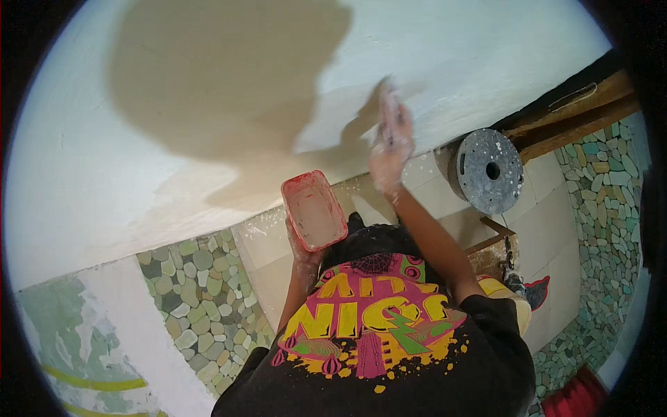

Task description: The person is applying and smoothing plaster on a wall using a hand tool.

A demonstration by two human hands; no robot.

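The left hand (pixel 301 249) curled around the red tub (pixel 304 182) (likely light, slick, best cupped underneath), while the right hand (pixel 394 135) extended blurred fingers, grip unclear.

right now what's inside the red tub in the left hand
The red tub in the left hand holds a pale, smooth-looking material, with the tub's red sides showing around it. The bottom underneath is covered, and the depth cannot be told.
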